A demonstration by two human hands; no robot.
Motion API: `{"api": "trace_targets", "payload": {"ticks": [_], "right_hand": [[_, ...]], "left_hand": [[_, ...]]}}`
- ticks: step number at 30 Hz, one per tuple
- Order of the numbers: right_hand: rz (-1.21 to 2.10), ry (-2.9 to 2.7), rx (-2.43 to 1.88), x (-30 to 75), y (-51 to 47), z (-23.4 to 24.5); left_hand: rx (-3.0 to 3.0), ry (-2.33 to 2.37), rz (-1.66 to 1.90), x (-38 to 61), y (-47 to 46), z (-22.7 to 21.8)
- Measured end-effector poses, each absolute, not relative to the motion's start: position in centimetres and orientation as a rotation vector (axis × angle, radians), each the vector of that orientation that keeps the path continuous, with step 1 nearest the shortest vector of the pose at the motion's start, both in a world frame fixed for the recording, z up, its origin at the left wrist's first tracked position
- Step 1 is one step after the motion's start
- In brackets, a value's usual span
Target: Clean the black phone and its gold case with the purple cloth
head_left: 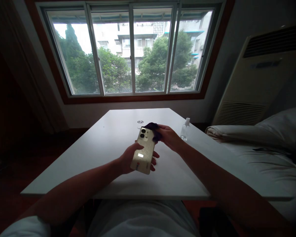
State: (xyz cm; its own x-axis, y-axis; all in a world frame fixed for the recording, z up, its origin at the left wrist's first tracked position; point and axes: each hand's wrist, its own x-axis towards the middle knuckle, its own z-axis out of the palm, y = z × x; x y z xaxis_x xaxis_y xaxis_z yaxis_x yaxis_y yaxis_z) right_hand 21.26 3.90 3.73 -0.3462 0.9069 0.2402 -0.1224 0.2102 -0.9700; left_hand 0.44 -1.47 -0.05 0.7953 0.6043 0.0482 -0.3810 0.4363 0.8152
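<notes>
A pale gold smartphone (pixel 144 153) is held above the white table, its back with the camera lenses facing me. My left hand (pixel 130 156) grips it, with the thumb across the back and the fingertips showing past the right edge. My right hand (pixel 169 136) is closed on a dark purple cloth (pixel 155 130), which touches the phone's upper right edge and corner. Part of the cloth lies behind the phone's top, out of sight.
A clear spray bottle (pixel 184 130) stands on the white table (pixel 88 158) to the right of my hands. Beyond the phone a small round mark or object (pixel 140 122) shows on the tabletop. A bed (pixel 256 154) and a tall air conditioner (pixel 251 75) are at the right; a window (pixel 132 52) is ahead.
</notes>
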Motion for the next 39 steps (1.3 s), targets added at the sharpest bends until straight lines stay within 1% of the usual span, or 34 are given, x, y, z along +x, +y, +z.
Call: {"api": "trace_targets", "payload": {"ticks": [10, 23, 39], "right_hand": [[1.121, -1.426, -0.651, 20.8, 1.3, 3.2], [0.987, -1.506, -0.646, 20.7, 1.1, 2.5], [1.068, -1.439, -0.685, 20.0, 0.3, 3.0]], "left_hand": [[1.031, 0.31, 0.613, 1.2, -2.4, 0.3], [1.056, 0.353, 0.604, 1.4, -2.4, 0.1], [1.061, 0.356, 0.59, 1.3, -2.1, -0.4]]}}
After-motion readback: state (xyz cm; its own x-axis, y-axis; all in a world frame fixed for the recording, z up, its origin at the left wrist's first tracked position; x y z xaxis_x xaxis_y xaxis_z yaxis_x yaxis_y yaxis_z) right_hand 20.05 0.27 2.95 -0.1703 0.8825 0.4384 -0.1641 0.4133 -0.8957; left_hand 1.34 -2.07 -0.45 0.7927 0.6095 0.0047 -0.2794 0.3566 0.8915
